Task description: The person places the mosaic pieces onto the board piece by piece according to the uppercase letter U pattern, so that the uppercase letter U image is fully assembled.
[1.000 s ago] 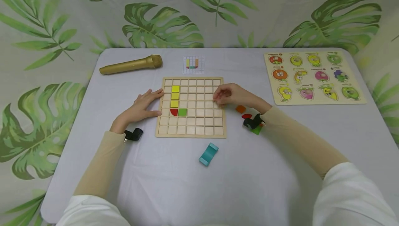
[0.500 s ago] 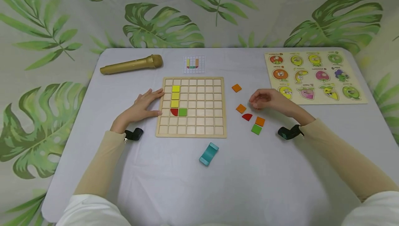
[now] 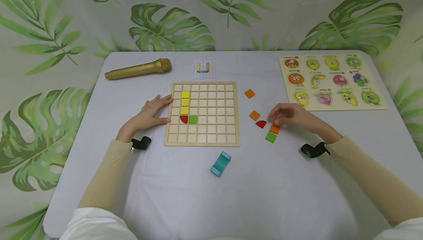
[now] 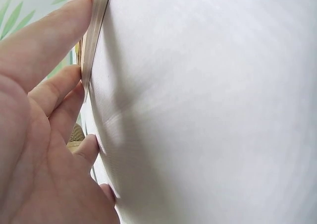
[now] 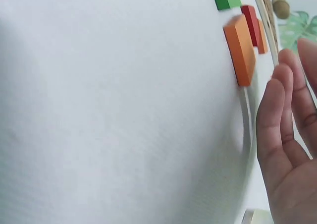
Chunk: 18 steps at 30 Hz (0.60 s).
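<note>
Lying on the white bench is a wooden board with boxes. The left hand, fingers spread, touches its left edge. The right hand (loose, gripping nothing) is near an orange tile. Three yellow tiles line up on the board, above a red piece.

Orange, green, red and yellow tiles and a beige gridded board brighten a white surface.
</note>
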{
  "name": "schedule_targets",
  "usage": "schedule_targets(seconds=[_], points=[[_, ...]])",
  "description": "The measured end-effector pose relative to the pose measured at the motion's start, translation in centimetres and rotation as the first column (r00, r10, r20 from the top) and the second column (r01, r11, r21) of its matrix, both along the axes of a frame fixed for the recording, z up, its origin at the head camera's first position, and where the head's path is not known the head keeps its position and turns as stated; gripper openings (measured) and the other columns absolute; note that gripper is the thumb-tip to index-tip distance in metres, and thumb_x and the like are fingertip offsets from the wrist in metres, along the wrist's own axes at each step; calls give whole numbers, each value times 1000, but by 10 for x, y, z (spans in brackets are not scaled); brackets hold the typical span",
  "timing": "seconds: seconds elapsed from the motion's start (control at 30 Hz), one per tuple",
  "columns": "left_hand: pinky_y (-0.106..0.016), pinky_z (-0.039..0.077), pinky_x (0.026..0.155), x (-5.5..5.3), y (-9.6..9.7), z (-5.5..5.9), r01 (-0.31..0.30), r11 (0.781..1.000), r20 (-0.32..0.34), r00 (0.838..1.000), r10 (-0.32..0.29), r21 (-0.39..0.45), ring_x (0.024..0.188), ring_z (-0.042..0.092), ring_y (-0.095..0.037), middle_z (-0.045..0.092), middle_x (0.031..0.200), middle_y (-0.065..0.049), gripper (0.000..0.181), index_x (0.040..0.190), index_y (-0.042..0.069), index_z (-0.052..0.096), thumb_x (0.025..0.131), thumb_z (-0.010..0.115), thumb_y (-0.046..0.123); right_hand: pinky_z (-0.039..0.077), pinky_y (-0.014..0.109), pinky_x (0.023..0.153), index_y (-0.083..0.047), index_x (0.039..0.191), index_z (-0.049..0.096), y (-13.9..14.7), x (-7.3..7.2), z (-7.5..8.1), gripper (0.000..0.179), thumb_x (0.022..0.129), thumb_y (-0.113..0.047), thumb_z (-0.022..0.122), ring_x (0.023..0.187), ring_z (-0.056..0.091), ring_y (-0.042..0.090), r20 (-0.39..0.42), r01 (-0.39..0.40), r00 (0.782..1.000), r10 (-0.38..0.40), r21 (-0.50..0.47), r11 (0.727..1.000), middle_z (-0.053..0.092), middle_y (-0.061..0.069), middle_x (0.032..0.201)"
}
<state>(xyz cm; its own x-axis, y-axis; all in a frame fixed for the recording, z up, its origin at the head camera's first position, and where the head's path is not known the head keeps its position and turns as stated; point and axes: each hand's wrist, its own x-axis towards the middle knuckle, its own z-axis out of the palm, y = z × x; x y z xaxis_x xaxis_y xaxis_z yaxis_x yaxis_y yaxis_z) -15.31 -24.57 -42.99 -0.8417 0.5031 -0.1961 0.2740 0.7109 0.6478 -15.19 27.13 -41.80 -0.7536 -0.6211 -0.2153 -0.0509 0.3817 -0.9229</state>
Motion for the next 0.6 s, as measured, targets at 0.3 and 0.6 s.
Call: schedule_targets(seconds=[0.3, 0.6], points=[[-58, -10, 108, 1, 1, 2, 5, 1000, -1, 1000, -5, 1, 144, -5, -33, 13, 159, -8, 75, 151, 9, 27, 91, 67, 29, 46, 24, 72, -6, 104, 67, -11, 21, -1, 19, 86, -2, 70, 85, 53, 19, -106, -68, 991, 78, 98, 993, 66, 7, 98], [-59, -10, 108, 1, 1, 2, 5, 1000, -6, 1000, -5, 2, 144, -5, -34, 14, 159, -8, 75, 151, 9, 28, 90, 67, 29, 46, 28, 77, -10, 99, 69, -20, 33, -1, 25, 80, 7, 72, 91, 54, 19, -260, -45, 961, 92, 182, 982, 66, -2, 98]])
